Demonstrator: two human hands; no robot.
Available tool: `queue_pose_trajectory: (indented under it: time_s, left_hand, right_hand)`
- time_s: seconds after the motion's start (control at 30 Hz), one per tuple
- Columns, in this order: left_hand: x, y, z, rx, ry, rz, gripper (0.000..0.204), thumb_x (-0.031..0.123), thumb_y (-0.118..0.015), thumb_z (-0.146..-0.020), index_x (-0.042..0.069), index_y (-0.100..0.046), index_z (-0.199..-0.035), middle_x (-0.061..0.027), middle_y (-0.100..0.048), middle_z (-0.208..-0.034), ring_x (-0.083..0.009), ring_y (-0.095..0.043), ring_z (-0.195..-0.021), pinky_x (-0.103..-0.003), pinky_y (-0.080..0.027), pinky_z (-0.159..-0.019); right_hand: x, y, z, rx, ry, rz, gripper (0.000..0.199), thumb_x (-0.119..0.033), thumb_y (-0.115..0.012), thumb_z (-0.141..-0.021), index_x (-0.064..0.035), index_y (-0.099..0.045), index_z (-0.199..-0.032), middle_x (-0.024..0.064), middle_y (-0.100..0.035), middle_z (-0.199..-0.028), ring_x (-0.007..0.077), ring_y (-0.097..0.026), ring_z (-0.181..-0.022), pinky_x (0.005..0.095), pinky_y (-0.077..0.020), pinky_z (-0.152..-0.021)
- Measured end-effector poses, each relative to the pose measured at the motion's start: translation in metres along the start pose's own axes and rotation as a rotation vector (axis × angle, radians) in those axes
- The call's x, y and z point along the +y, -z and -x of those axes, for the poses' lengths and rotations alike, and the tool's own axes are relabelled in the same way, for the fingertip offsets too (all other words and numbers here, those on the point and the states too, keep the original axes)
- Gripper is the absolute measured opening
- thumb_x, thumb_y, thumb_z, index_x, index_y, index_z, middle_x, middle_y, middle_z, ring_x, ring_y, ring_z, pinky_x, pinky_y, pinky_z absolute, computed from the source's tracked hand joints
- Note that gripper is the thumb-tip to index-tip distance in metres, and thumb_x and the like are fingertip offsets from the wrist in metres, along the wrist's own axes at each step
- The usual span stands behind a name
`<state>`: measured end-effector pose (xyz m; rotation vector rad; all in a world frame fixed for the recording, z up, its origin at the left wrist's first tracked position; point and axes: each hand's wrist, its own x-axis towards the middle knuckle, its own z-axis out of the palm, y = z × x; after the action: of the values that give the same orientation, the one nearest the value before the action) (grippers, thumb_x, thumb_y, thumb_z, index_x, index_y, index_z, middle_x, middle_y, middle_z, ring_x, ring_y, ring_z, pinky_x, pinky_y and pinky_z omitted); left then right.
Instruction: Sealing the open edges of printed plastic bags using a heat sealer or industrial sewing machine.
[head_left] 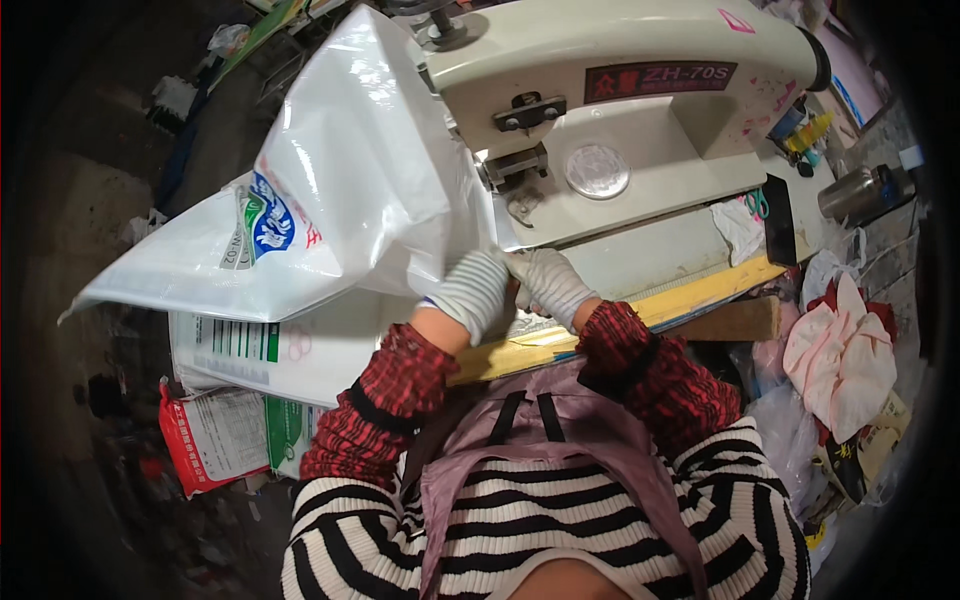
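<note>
A large glossy white plastic sack point(360, 150) with a blue and green print stands bunched up at the left of the sewing machine point(640, 60). Its right edge runs under the machine's needle area. My left hand point(468, 290), in a striped pale glove, is closed on the sack's near edge. Right beside it, my right hand point(552, 283), also gloved, has its fingers curled in with the tips meeting the left hand at the sack's corner. What the right fingers hold is hidden.
Yellow wooden strip point(600, 322) edges the table before me. A round metal plate point(597, 171) sits on the machine bed. Scissors point(757, 204), a dark flat object point(779, 222) and a steel flask point(852, 196) lie right. Flat printed sacks point(250, 340) lie left; crumpled pink cloth point(843, 358) at right.
</note>
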<state>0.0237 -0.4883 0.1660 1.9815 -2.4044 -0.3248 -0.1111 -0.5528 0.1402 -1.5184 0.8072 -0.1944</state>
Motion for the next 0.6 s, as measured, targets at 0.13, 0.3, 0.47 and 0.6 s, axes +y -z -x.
queue_pose_trajectory:
  time_s: [0.13, 0.3, 0.47, 0.6]
  left_hand:
    - [-0.049, 0.002, -0.022, 0.453, 0.555, 0.758, 0.028, 0.028, -0.054, -0.084, 0.001, -0.057, -0.092, -0.0234, -0.063, -0.084, -0.0332, -0.063, -0.072, -0.039, -0.051, -0.063]
    - [-0.037, -0.036, -0.007, 0.578, 0.368, 0.413, 0.032, 0.030, -0.056, -0.083, 0.002, -0.058, -0.098, -0.0227, -0.063, -0.088, -0.0327, -0.063, -0.078, -0.040, -0.050, -0.068]
    - [0.003, -0.088, 0.044, 0.662, 0.102, -0.025, 0.038, 0.034, -0.057, -0.081, 0.004, -0.058, -0.105, -0.0219, -0.063, -0.094, -0.0321, -0.063, -0.086, -0.040, -0.049, -0.074]
    - [0.038, -0.031, 0.129, 0.215, 0.311, 1.196, 0.059, 0.019, -0.065, -0.080, 0.002, -0.040, -0.130, -0.0139, -0.051, -0.122, -0.0238, -0.053, -0.111, -0.037, -0.043, -0.097]
  right_hand:
    - [-0.008, -0.008, 0.007, 0.040, -0.083, -0.150, 0.038, -0.035, -0.061, -0.085, 0.0011, -0.060, -0.095, 0.0110, -0.060, -0.064, 0.0201, -0.058, -0.054, 0.0309, -0.0481, -0.051]
    - [-0.069, -0.032, 0.017, 0.331, 0.463, 0.120, 0.039, -0.028, -0.070, -0.077, 0.0005, -0.059, -0.101, 0.0180, -0.065, -0.080, 0.0294, -0.063, -0.078, 0.0348, -0.0491, -0.077]
    - [-0.087, -0.054, 0.003, 0.110, 0.530, 0.410, 0.029, -0.022, -0.072, -0.072, 0.0009, -0.064, -0.088, 0.0179, -0.066, -0.078, 0.0286, -0.063, -0.077, 0.0362, -0.0487, -0.073]
    - [-0.074, -0.052, 0.012, 0.154, 0.554, 0.404, 0.013, -0.014, -0.069, -0.074, -0.0018, -0.065, -0.079, 0.0157, -0.064, -0.071, 0.0261, -0.058, -0.062, 0.0324, -0.0477, -0.064]
